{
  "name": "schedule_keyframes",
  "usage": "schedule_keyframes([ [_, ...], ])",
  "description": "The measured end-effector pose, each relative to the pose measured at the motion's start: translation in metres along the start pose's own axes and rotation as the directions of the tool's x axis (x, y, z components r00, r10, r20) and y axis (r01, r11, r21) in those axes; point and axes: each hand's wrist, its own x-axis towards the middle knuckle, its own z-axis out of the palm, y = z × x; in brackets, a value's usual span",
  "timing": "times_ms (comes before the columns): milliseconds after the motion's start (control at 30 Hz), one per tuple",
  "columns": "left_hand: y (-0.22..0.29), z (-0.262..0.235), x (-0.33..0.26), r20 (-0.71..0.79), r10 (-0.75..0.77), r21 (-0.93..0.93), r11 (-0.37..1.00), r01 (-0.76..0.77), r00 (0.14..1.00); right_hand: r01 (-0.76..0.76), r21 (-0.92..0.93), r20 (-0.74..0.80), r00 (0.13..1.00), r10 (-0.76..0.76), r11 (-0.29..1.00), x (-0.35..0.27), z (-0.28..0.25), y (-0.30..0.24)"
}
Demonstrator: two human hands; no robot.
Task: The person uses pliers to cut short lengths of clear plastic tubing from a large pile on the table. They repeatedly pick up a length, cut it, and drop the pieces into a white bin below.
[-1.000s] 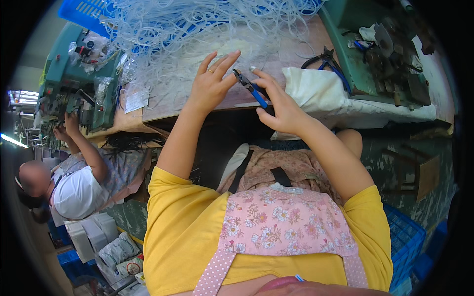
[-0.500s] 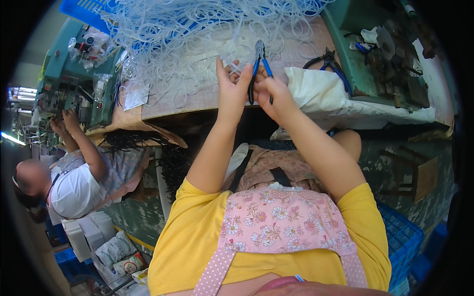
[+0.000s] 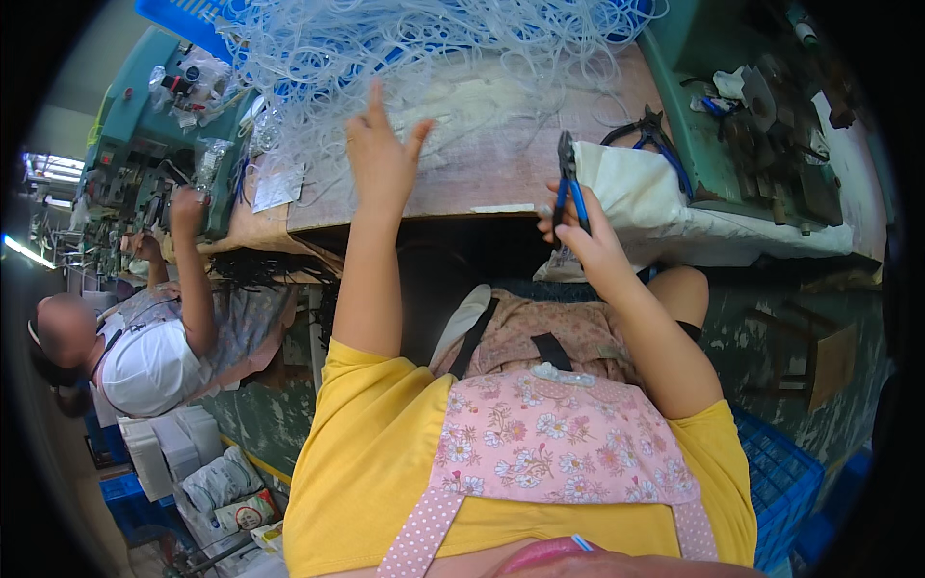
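My left hand (image 3: 383, 154) is over the near side of a tangled heap of clear plastic tubing loops (image 3: 424, 48), its fingers spread apart and nothing in its grasp. Around the blue handles of a pair of cutting pliers (image 3: 570, 193) my right hand (image 3: 588, 226) is closed, at the table's front edge. The pliers' jaws point away from me, beside a white cloth (image 3: 626, 178). A second pair of blue-handled pliers (image 3: 660, 149) lies on the table to the right of that cloth.
A green machine (image 3: 771, 144) stands on the right, another green machine (image 3: 120, 116) at the left. Beside the left one a co-worker (image 3: 159, 356) sits working. The wooden tabletop (image 3: 520, 125) shows before the heap. A blue crate (image 3: 771, 482) is behind me on the right.
My hands have moved apart: the left went leftward to the tubing and spread its fingers, the right drew back rightward with the pliers. The co-worker's one hand has risen.
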Motion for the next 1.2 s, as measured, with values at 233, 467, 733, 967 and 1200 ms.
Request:
schedule_keyframes([
  [233, 0.031, -0.029, -0.013, 0.260, -0.333, -0.901, 0.254, 0.352, 0.907, -0.215, 0.227, -0.050, 0.972, 0.232, 0.950, -0.034, -0.005, -0.011],
  [467, 0.106, -0.049, -0.067, 0.541, -0.162, -0.559, -0.802, 0.209, 0.825, 0.291, -0.698, 0.187, 0.956, -0.225, 0.655, -0.068, 0.016, -0.055],
  [733, 0.127, -0.068, -0.073, 0.446, -0.345, -0.681, -0.729, 0.063, 0.826, 0.429, -0.842, 0.337, 0.892, -0.302, 0.328, -0.075, 0.030, -0.073],
  [967, 0.126, -0.067, -0.077, 0.380, -0.344, -0.695, -0.719, 0.019, 0.858, 0.420, -0.818, 0.334, 0.903, -0.269, 0.393, -0.075, 0.030, -0.066],
  [1200, 0.126, -0.068, -0.076, 0.376, -0.338, -0.704, -0.710, 0.029, 0.863, 0.415, -0.819, 0.342, 0.908, -0.243, 0.397, -0.074, 0.029, -0.062],
])
